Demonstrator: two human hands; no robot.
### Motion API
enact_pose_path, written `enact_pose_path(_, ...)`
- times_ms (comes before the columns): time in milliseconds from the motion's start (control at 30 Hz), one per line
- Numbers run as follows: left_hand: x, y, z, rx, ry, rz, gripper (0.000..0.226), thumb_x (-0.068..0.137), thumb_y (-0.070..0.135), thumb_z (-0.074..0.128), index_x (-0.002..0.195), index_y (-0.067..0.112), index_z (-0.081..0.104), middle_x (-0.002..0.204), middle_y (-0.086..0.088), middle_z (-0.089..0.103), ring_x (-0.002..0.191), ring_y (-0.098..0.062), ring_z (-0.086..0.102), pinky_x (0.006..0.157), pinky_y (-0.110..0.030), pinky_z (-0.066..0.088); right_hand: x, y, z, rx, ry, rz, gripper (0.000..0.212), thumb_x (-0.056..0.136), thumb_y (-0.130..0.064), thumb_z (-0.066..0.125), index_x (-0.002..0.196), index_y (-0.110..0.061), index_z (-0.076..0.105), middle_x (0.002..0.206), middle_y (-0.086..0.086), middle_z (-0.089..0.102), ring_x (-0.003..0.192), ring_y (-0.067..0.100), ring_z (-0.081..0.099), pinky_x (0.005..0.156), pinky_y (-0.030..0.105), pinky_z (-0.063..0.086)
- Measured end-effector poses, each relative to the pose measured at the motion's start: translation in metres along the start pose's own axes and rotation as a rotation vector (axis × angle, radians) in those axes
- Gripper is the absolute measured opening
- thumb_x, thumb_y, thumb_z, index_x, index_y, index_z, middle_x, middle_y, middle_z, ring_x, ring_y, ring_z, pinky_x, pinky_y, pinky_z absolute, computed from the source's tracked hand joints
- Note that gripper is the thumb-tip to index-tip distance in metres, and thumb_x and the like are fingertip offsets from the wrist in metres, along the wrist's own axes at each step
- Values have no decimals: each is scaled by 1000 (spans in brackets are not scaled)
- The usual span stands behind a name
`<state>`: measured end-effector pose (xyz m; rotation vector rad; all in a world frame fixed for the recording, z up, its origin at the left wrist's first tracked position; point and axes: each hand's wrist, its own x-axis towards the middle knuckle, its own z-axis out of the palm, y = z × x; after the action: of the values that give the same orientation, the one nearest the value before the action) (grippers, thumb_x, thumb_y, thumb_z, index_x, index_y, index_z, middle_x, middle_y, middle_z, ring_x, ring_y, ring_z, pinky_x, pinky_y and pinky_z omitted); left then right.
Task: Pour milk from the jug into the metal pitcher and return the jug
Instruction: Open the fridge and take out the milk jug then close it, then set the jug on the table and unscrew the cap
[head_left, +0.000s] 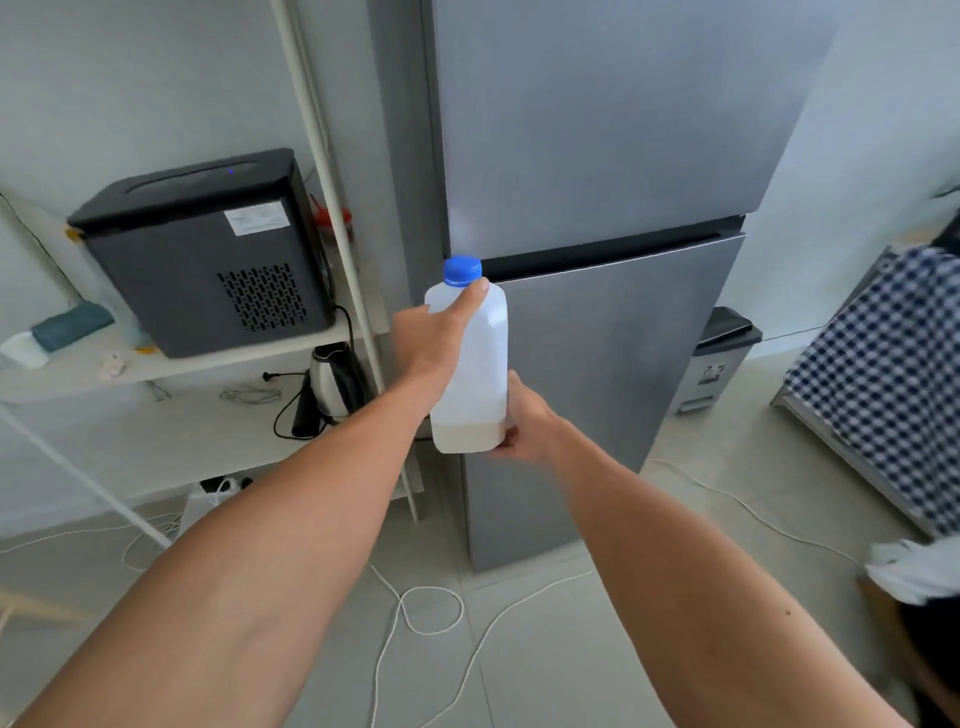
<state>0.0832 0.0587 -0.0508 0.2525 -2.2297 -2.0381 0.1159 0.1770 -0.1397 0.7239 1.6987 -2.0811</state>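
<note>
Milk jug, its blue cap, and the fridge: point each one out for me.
milk jug (480, 364), head view, on the bare translucent side wall between the two hands.
blue cap (461, 270), head view, on the cap's ribbed side.
fridge (613, 130), head view, on the closed upper door's front.

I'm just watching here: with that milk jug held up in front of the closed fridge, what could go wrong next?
Both hands are busy: the left hand grips the milk jug near its blue cap, the right hand grips its base. Opening the closed fridge means freeing one grip, so the jug might slip. Loose white cords on the floor underfoot could cause a trip.
</note>
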Motion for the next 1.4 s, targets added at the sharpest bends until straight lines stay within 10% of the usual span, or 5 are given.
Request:
enact_pose_path(233, -15, 11, 44, -24, -271, 54, 65, 62, 62, 86, 53, 22, 35, 52, 8, 37, 51, -15, 37, 52, -27, 32, -41, 8, -37, 161, 253, -34, 43, 102, -52, 38, 110, -19, 65, 100, 5, 71, 85, 24, 70, 60, 33, 59)
enact_pose_path(667, -191, 19, 141, -97, -962, 170, 59, 76, 52, 85, 40, 21, 49, 43, 11, 48, 44, -10, 46, 51, -28, 38, -191, 119, -147, 522, 881, -195, 61, 98, -69, 40, 116, -17, 65, 108, 8, 71, 98, 27, 70, 86, 45, 62)
enact_pose_path(833, -314, 22, 153, -104, -1211, 178, 62, 76, 48, 86, 45, 17, 43, 37, 12, 44, 35, -2, 42, 44, -21, 35, -288, 192, -178, 687, 1118, -239, 61, 98, -69, 45, 116, -14, 66, 115, 10, 71, 99, 29, 71, 75, 41, 63)
enact_pose_path(1400, -744, -3, -16, -158, -2069, 212, 48, 76, 53, 85, 60, 17, 58, 46, 11, 52, 39, -2, 47, 45, -20, 38, -661, 466, -58, 1036, 1775, -334, 40, 100, -58, 47, 112, -24, 64, 100, 3, 66, 90, 24, 66, 80, 41, 61)
